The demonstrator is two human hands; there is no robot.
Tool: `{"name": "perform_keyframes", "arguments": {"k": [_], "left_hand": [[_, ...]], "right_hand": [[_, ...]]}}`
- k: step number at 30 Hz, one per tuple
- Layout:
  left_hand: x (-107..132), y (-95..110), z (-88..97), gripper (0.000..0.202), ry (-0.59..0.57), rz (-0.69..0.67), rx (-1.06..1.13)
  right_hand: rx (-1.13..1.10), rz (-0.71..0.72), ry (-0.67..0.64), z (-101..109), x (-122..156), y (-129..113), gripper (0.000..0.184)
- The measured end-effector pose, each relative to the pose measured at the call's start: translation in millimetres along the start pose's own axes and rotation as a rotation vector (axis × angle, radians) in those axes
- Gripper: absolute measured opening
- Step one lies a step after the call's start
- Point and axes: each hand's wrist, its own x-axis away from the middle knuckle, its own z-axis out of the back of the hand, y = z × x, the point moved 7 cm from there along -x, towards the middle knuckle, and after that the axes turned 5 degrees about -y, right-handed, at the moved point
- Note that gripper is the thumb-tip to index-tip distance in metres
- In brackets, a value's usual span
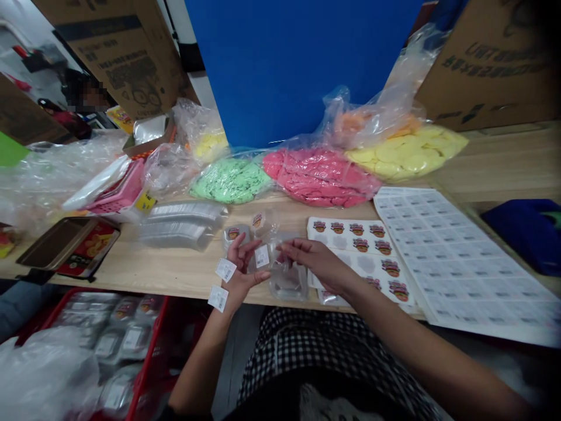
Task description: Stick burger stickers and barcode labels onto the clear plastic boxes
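My left hand (pixel 240 273) is turned palm up with its fingers spread. White barcode labels (pixel 225 269) stick to its palm edge and wrist, and another label (pixel 262 255) shows by its fingertips; whether that one is on a finger or on plastic I cannot tell. My right hand (pixel 322 263) pinches its thumb and fingers together above a clear plastic box (pixel 288 283) at the table's front edge. What the pinch holds, if anything, is unclear. Just beyond my left fingers stand small clear tubs with round burger stickers (pixel 233 233).
Right of my hands lie burger sticker sheets (pixel 346 261) and barcode label sheets (pixel 464 257). Bags of green (pixel 232 178), pink (pixel 319 175) and yellow pieces (pixel 407 153) line the back before a blue panel (pixel 302 70). Stacked clear lids (pixel 179 225) lie left. A red crate (pixel 151 356) holds packed tubs.
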Motion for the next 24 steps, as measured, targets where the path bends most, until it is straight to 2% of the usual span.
{"name": "perform_keyframes", "arguments": {"k": [4,7,10,14,17,20,24], "left_hand": [[0,2,-2.4,0.093,-0.008,0.008,0.005],[-1,4,-1.8,0.095,-0.029,0.023,0.031],[-3,8,-2.6,0.095,-0.067,0.061,0.040],[-7,25,-6.8,0.091,-0.103,0.095,0.128],[-7,43,-11.7,0.090,-0.124,0.118,0.209],[-6,56,-17.1,0.089,-0.162,0.148,0.244],[-6,65,-20.4,0.089,-0.199,0.170,0.191]], "right_hand": [[-0.092,-0.004,-0.069,-6,6,-2,0.034],[-0.025,0.031,-0.072,-1,9,-3,0.030],[0.265,0.119,0.018,9,10,-8,0.028],[0.849,0.421,0.233,15,21,-32,0.030],[1.157,0.614,0.319,13,32,-46,0.031],[1.310,0.733,0.352,12,40,-53,0.031],[1.374,0.767,0.363,8,47,-56,0.029]]}}
